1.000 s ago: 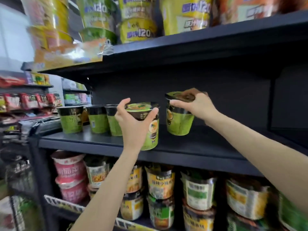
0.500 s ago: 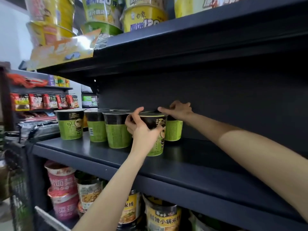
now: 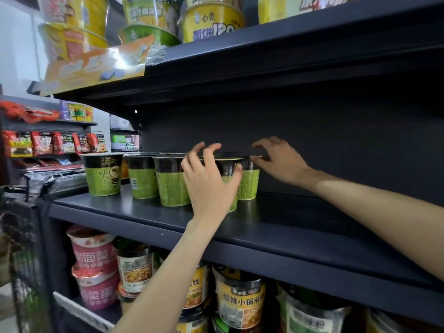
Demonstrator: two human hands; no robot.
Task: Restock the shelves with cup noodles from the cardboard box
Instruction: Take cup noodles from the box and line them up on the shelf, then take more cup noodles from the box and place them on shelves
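Observation:
Several green-and-black cup noodles stand in a row on the dark middle shelf [image 3: 276,227]. My left hand [image 3: 209,186] is in front of the newest front cup [image 3: 227,167], fingers spread and lifted off its rim, thumb close to its side. My right hand [image 3: 281,162] hovers at the rim of the cup behind it [image 3: 248,186], fingers loosely bent, holding nothing. Both cups stand upright on the shelf. The earlier cups [image 3: 103,174] [image 3: 171,181] sit to the left. The cardboard box is out of view.
The upper shelf [image 3: 288,42] holds yellow and green noodle bowls and hangs low over the cups. The shelf below is packed with other cup noodles [image 3: 240,299]. Bare shelf surface stretches to the right of the cups. Another snack rack [image 3: 48,145] stands at far left.
Both cups were carried in and set down on the shelf. My hands, which gripped them before, have let go and their fingers have spread.

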